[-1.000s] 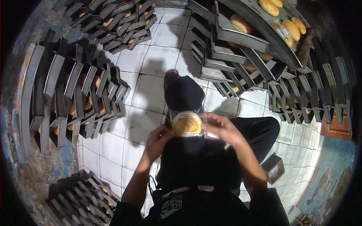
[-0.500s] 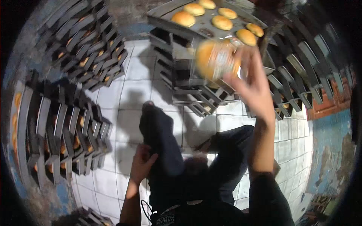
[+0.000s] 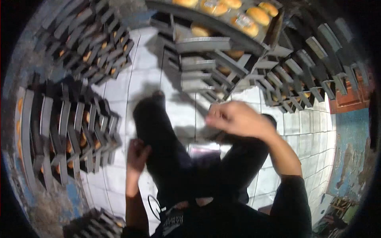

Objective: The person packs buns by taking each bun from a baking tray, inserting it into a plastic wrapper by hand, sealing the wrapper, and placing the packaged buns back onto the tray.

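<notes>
My right hand (image 3: 238, 120) is over my right thigh, below the tray stack, its fingers curled in and slightly blurred. Nothing shows in it. Beside my left knee hangs my left hand (image 3: 137, 155), loosely closed, with no object visible in it. At the top of the view, a dark metal tray (image 3: 202, 20) carries several golden buns. A bun in clear printed wrapping (image 3: 214, 7) lies on it, and a second wrapped bun (image 3: 245, 24) is nearer its right corner. An unwrapped bun (image 3: 258, 16) sits beside that one.
Stacked trays with buns (image 3: 67, 131) stand on the left, with another stack (image 3: 91, 43) behind them. More stacked trays (image 3: 301, 71) stand at the right. A blurred pinkish patch (image 3: 204, 152) shows between my legs, above white floor tiles (image 3: 139, 79).
My right hand has come down from the tray to over my thigh, without the wrapped bun it held. Wrapped buns now show on the tray. My view has shifted slightly.
</notes>
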A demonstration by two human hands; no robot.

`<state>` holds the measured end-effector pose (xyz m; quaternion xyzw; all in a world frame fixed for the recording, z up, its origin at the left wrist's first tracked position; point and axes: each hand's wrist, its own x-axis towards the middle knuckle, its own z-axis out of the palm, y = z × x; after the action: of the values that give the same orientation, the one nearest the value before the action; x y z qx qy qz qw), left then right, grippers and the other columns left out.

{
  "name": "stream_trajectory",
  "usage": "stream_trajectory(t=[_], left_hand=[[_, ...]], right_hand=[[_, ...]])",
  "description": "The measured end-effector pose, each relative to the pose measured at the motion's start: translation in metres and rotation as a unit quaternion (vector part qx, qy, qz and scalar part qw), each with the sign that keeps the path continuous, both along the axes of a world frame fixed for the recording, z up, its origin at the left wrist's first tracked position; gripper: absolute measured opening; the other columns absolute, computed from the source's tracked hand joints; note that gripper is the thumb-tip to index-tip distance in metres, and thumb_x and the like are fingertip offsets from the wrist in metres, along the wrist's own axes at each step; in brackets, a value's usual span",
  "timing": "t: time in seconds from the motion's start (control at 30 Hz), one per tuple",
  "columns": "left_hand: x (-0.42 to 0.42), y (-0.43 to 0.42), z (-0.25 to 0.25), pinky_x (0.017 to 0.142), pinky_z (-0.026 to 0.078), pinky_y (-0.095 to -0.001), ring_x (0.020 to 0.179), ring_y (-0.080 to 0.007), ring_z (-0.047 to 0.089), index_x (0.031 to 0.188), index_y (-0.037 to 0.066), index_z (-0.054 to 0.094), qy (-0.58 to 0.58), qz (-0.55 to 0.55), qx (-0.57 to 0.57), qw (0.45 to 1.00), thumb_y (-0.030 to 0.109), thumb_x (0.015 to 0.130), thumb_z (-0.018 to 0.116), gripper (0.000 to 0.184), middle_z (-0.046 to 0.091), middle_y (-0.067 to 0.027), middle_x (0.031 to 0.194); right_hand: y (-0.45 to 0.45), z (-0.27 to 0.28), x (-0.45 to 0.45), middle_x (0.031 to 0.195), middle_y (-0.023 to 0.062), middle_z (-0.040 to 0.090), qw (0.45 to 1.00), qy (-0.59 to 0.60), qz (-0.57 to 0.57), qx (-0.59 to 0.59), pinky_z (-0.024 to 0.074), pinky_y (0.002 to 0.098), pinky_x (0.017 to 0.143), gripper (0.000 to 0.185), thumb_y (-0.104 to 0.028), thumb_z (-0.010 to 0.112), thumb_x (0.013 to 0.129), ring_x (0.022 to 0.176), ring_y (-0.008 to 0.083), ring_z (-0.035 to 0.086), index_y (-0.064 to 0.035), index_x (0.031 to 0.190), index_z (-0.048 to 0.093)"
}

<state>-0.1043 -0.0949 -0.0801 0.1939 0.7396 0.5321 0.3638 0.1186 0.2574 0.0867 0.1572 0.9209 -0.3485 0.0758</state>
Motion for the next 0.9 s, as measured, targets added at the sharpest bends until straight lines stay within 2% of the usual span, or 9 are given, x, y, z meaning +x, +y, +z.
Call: stream_trajectory(t=[0.07, 0.13, 0.27, 0.4, 0.53, 0.57, 0.63, 0.8, 0.9], left_hand=[[-0.001, 0.015, 0.030, 0.079, 0.047, -0.0253, 0.087, -0.0081, 0.056, 0.121, 0.007, 0.057, 0.042, 0.021, 0.000, 0.999, 0.005, 0.100, 0.073, 0.026, 0.061, -0.0006, 0.096], [-0.012, 0.020, 0.023, 0.082, 0.047, -0.0247, 0.090, -0.0086, 0.056, 0.120, 0.007, 0.057, 0.095, 0.021, 0.076, 0.992, 0.003, 0.100, 0.072, 0.025, 0.060, -0.0011, 0.100], [-0.002, 0.051, 0.062, 0.082, 0.047, -0.0244, 0.092, -0.0080, 0.055, 0.121, 0.007, 0.057, 0.118, 0.000, 0.070, 0.991, 0.002, 0.100, 0.070, 0.025, 0.059, 0.0008, 0.100], [0.035, 0.076, 0.079, 0.082, 0.047, -0.0245, 0.093, -0.0074, 0.054, 0.123, 0.008, 0.057, -0.006, -0.032, 0.113, 0.993, 0.003, 0.100, 0.070, 0.027, 0.058, 0.0019, 0.102], [0.063, 0.090, 0.067, 0.101, 0.052, -0.0352, 0.122, -0.0199, 0.059, 0.143, 0.008, 0.050, -0.080, -0.140, 0.089, 0.983, 0.006, 0.097, 0.074, 0.052, 0.061, -0.0092, 0.132], [0.068, 0.093, 0.063, 0.101, 0.052, -0.0352, 0.122, -0.0199, 0.059, 0.143, 0.008, 0.050, -0.079, -0.136, 0.094, 0.983, 0.006, 0.097, 0.074, 0.052, 0.061, -0.0092, 0.132], [0.072, 0.096, 0.058, 0.113, 0.047, -0.0442, 0.140, -0.0282, 0.051, 0.155, 0.009, 0.040, -0.022, -0.186, 0.053, 0.981, 0.010, 0.095, 0.077, 0.070, 0.052, -0.0152, 0.150], [0.068, 0.102, 0.059, 0.117, 0.042, -0.0473, 0.145, -0.0308, 0.046, 0.161, 0.011, 0.033, -0.083, -0.150, 0.072, 0.983, 0.014, 0.092, 0.081, 0.084, 0.047, -0.0164, 0.156], [0.072, 0.100, 0.050, 0.118, 0.041, -0.0484, 0.148, -0.0311, 0.042, 0.162, 0.012, 0.030, -0.096, -0.112, 0.087, 0.985, 0.017, 0.093, 0.081, 0.085, 0.045, -0.0179, 0.157]], right_hand=[[-0.044, -0.093, 0.026, 0.086, 0.0201, 0.075, 0.980, -0.129, 0.106, 0.105, 0.0582, 0.0530, 0.081, 0.061, -0.060, 0.059, 0.102, 0.088, 0.0419, 0.076, -0.0016, 0.100, 0.077], [-0.092, -0.179, 0.058, 0.103, 0.0187, 0.077, 0.956, -0.174, 0.175, 0.158, 0.0583, 0.0495, 0.082, 0.063, -0.062, 0.055, 0.103, 0.097, 0.0363, 0.077, -0.0035, 0.098, 0.078], [-0.157, -0.276, 0.100, 0.103, 0.0090, 0.078, 0.937, -0.082, 0.219, 0.261, 0.0562, 0.0437, 0.079, 0.031, -0.032, 0.061, 0.101, 0.095, 0.0258, 0.075, -0.0077, 0.100, 0.079], [-0.137, -0.224, 0.089, 0.103, 0.0095, 0.076, 0.963, -0.143, 0.189, 0.131, 0.0546, 0.0462, 0.084, 0.024, -0.025, 0.063, 0.098, 0.095, 0.0295, 0.073, -0.0090, 0.102, 0.080], [-0.124, -0.215, 0.102, 0.130, 0.0104, 0.062, 0.983, 0.019, 0.131, 0.126, 0.0448, 0.0477, 0.100, 0.030, -0.040, 0.068, 0.098, 0.123, 0.0303, 0.057, -0.0140, 0.102, 0.082], [-0.124, -0.211, 0.099, 0.131, 0.0056, 0.059, 0.982, -0.046, 0.141, 0.113, 0.0390, 0.0471, 0.104, 0.028, -0.042, 0.070, 0.096, 0.128, 0.0285, 0.049, -0.0187, 0.101, 0.084], [-0.121, -0.208, 0.097, 0.129, 0.0049, 0.060, 0.983, -0.034, 0.140, 0.111, 0.0393, 0.0465, 0.103, 0.027, -0.041, 0.070, 0.096, 0.126, 0.0285, 0.050, -0.0187, 0.101, 0.084], [-0.112, -0.203, 0.094, 0.119, 0.0040, 0.063, 0.981, 0.035, 0.121, 0.147, 0.0417, 0.0439, 0.096, 0.020, -0.033, 0.074, 0.094, 0.113, 0.0252, 0.055, -0.0176, 0.102, 0.084], [-0.074, -0.156, 0.075, 0.117, 0.0097, 0.067, 0.984, 0.168, -0.042, 0.048, 0.0499, 0.0443, 0.090, 0.019, -0.023, 0.074, 0.095, 0.104, 0.0286, 0.063, -0.0057, 0.103, 0.077]])
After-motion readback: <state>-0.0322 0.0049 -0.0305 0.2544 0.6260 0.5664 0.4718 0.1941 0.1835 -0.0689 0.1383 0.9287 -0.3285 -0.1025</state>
